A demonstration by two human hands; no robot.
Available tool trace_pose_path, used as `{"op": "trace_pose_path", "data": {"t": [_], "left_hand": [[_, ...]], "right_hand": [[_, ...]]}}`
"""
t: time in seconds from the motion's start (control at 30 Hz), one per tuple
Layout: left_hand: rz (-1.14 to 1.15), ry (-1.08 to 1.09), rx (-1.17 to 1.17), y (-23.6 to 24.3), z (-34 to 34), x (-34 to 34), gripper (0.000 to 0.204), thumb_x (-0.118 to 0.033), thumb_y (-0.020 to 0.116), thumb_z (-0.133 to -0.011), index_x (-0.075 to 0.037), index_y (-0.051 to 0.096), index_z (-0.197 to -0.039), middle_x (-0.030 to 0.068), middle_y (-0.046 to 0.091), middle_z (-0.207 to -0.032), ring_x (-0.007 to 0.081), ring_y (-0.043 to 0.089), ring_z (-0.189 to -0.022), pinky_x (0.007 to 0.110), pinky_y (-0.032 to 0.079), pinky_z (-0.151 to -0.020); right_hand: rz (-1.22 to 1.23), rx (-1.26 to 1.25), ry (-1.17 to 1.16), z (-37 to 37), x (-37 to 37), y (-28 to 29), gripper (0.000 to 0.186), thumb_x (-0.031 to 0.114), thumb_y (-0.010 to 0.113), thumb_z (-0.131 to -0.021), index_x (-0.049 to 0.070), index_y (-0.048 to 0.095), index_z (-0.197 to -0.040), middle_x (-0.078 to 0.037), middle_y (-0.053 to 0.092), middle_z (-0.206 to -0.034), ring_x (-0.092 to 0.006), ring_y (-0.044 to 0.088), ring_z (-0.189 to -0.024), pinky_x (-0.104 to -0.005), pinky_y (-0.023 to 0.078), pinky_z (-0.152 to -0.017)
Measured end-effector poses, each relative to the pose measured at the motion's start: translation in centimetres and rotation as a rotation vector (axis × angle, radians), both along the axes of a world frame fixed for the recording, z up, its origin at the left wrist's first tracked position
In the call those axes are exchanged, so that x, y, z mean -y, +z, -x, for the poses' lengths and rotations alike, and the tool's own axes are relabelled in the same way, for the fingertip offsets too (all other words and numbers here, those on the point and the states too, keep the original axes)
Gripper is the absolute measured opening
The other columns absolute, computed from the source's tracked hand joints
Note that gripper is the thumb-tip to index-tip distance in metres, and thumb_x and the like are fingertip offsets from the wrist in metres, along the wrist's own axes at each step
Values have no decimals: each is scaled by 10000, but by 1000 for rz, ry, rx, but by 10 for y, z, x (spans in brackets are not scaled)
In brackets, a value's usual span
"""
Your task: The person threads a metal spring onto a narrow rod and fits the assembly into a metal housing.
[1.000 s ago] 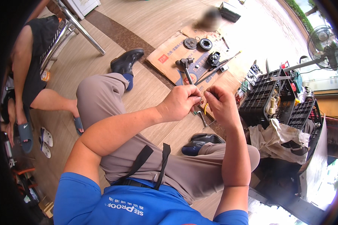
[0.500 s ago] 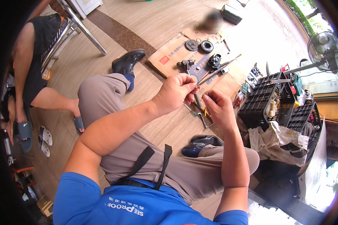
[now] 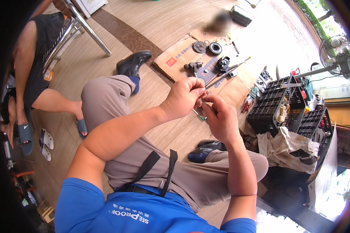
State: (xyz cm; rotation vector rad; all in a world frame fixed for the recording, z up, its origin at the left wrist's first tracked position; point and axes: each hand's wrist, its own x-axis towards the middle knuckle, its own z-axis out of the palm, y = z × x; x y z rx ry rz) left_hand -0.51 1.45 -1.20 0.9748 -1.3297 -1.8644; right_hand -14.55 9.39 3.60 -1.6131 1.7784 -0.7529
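Observation:
My left hand [image 3: 182, 98] is closed in a pinch on a small reddish, copper-looking piece [image 3: 205, 93], too small to name. Against its lower end, my right hand [image 3: 222, 118] also has its fingertips pressed together. Whether the right fingers grip that piece or another is hidden. Beyond the hands, a flattened cardboard sheet [image 3: 171, 62] lies on the floor. On it are a dark grey disc [image 3: 199, 47], a black ring-shaped part [image 3: 215, 48], a black housing-like part [image 3: 223, 63], a grey metal fitting [image 3: 193, 67] and a long thin dark rod [image 3: 225, 77].
Black plastic crates [image 3: 274, 101] holding tools and cloth stand at the right, below a fan [image 3: 337, 54]. A pale rag [image 3: 287, 149] drapes over the nearer crate. Another person's leg [image 3: 56, 103] and a metal-legged chair [image 3: 90, 33] are at the left. A black box [image 3: 240, 15] sits at the back.
My right hand has moved up and left, bringing its fingertips to the reddish piece at my left hand. My left hand has stayed nearly in place.

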Motion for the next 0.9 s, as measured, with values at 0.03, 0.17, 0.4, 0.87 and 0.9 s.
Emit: {"op": "trace_pose_path", "data": {"t": [0.03, 0.17, 0.4, 0.87, 0.9], "left_hand": [[46, -3, 28, 0, 1, -2, 101, -56, 533, -952, -1, 594, -893, 33, 622, -737, 71, 566, -588, 235, 465, -529], [221, -47, 144, -1, 2, -9, 65, -33, 571, -903, 19, 602, -881, 95, 629, -690, 133, 609, -608, 285, 493, -572], [435, -126, 169, -6, 6, -18, 68, -12, 550, -914, 17, 599, -876, 47, 618, -703, 85, 578, -596, 243, 477, -547], [53, -204, 3, 7, 2, -14, 70, -37, 534, -946, 12, 575, -918, 35, 603, -763, 82, 569, -629, 230, 488, -568], [25, -189, -22, 6, 2, -12, 75, -47, 533, -951, 7, 574, -919, 33, 600, -765, 80, 567, -629, 229, 487, -569]], "right_hand": [[32, 2, -2, 0, -1, 0, 107, 147, 621, -900, 65, 631, -969, -169, 623, -690, -332, 635, -636, -381, 482, -576], [157, -74, -14, 6, -3, 0, 78, 151, 634, -888, 78, 633, -917, -155, 628, -697, -334, 636, -647, -389, 489, -580], [295, -221, -6, 18, 1, 0, 55, 130, 634, -871, 80, 634, -892, -140, 650, -748, -326, 644, -676, -387, 499, -589], [65, 212, -198, 38, 9, -28, 113, 117, 638, -901, 5, 649, -893, -32, 571, -624, -84, 505, -570, -264, 417, -527], [11, 287, -212, 42, 10, -34, 123, 119, 635, -908, -1, 643, -882, -10, 554, -616, -69, 479, -566, -254, 398, -512]]}}
